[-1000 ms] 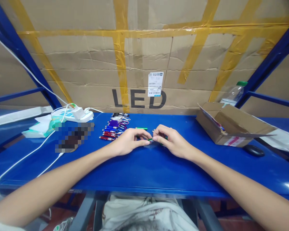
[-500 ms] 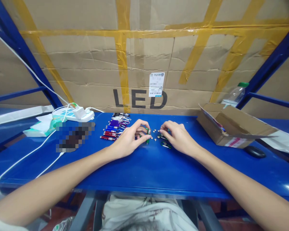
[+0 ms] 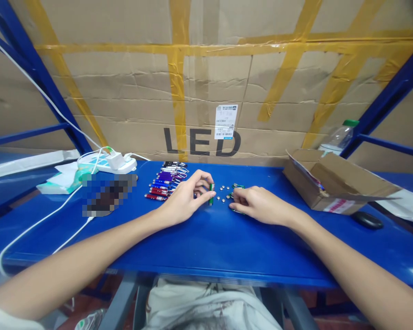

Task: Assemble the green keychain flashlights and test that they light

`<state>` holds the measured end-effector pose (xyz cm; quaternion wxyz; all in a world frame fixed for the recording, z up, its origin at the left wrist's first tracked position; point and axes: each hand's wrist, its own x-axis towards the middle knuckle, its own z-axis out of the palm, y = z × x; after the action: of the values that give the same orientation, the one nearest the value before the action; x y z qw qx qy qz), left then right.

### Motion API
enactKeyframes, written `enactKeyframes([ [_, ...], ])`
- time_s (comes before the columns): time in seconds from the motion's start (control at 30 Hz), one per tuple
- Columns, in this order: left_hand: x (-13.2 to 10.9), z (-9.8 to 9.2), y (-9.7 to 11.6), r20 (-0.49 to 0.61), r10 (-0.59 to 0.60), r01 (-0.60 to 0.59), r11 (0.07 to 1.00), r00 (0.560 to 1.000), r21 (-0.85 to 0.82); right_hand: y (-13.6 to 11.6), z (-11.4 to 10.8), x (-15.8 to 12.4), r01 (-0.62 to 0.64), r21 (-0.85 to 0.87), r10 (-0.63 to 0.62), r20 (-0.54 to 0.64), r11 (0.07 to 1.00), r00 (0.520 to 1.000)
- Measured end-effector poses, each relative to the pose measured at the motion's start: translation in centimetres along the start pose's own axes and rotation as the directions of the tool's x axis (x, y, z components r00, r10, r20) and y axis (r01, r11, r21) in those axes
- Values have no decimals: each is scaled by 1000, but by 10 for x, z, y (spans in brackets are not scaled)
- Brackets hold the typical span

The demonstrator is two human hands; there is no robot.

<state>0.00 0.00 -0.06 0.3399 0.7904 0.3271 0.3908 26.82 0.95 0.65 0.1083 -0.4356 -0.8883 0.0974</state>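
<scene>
My left hand (image 3: pixel 189 197) grips a short green flashlight tube (image 3: pixel 211 195) upright between thumb and fingers, just above the table. Several small silver button cells (image 3: pixel 223 200) lie loose between my two hands. With bent fingers, my right hand (image 3: pixel 256 204) closes over a green carabiner piece (image 3: pixel 240 211) that shows only in part beneath it. Another green carabiner piece (image 3: pixel 238 186) lies just beyond those fingers. A row of keychain flashlights (image 3: pixel 163 182) in black, silver, purple, blue and red, with carabiner clips, lies behind my left hand.
An open cardboard box (image 3: pixel 337 183) and a black mouse (image 3: pixel 367 220) are at the right. On the left are a white power strip (image 3: pixel 125 164), a tissue pack (image 3: pixel 60 183), cables and a blurred-out object (image 3: pixel 110 197). A large carton (image 3: pixel 137 101) stands behind the blue table (image 3: pixel 192 247).
My right hand has come down toward me, over the nearer green carabiner piece, uncovering the farther one. My left hand still holds the green tube. The view has shifted slightly.
</scene>
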Motion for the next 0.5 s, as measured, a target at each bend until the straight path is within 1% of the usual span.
enactKeyframes([
  [0.07, 1, 1, -2, -6, -18, 18, 1000, 1000, -7, 0, 0, 0, 42, 40, -43, 20, 998, 999],
  [0.13, 2, 1, -4, -14, -42, 42, 999, 999, 0, -1, 0, 0, 76, 83, -77, 6, 994, 997],
  [0.2, 3, 1, -6, -10, -60, 60, 997, 998, 38, -2, -1, 0, 85, 135, -81, -35, 987, 996],
  [0.27, 3, 0, -5, 11, -64, 62, 992, 998, 107, -3, -1, 0, 74, 224, -55, -91, 972, 994],
  [0.37, 2, -1, -2, 64, -28, 14, 978, 998, 207, -5, 0, 1, 60, 419, 13, -169, 906, 986],
  [0.43, 1, -2, 1, 94, 8, -30, 969, 996, 243, -9, 1, 1, 65, 539, 40, -180, 840, 983],
  [0.5, 0, -2, 3, 116, 36, -66, 962, 993, 267, -13, 2, 1, 84, 609, 32, -177, 789, 984],
])
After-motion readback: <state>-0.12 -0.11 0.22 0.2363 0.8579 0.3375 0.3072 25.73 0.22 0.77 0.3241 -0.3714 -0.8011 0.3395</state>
